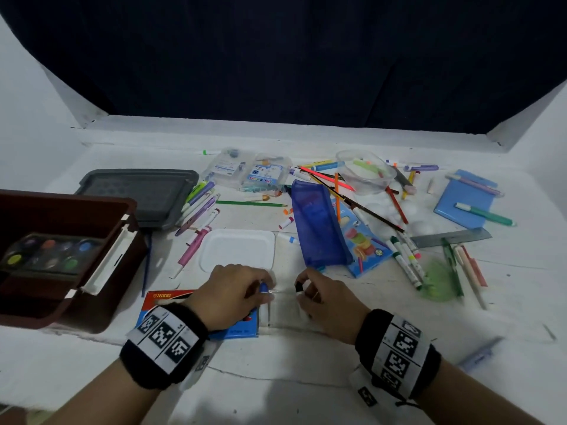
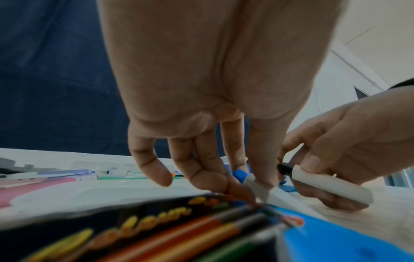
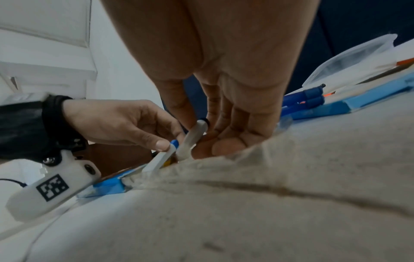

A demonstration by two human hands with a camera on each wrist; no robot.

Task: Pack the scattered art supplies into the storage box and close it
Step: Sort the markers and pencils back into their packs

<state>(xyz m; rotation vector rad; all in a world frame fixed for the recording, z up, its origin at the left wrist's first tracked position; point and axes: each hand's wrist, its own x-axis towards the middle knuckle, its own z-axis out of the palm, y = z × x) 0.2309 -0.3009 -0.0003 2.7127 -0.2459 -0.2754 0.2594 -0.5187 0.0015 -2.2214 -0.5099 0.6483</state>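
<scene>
Lower centre of the head view: your left hand (image 1: 237,289) pinches a blue-capped marker (image 1: 264,288); your right hand (image 1: 322,297) grips a black-capped marker (image 1: 299,286). Both are likely light, stiff and smooth; hold them mid-barrel, not by the caps. The storage box (image 1: 92,240) stands open at the left edge.

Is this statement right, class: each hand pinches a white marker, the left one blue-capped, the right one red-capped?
Not quite. The right hand pinches a black-capped marker, not red-capped, as the left wrist view shows. The left hand does pinch the blue-capped marker.
</scene>
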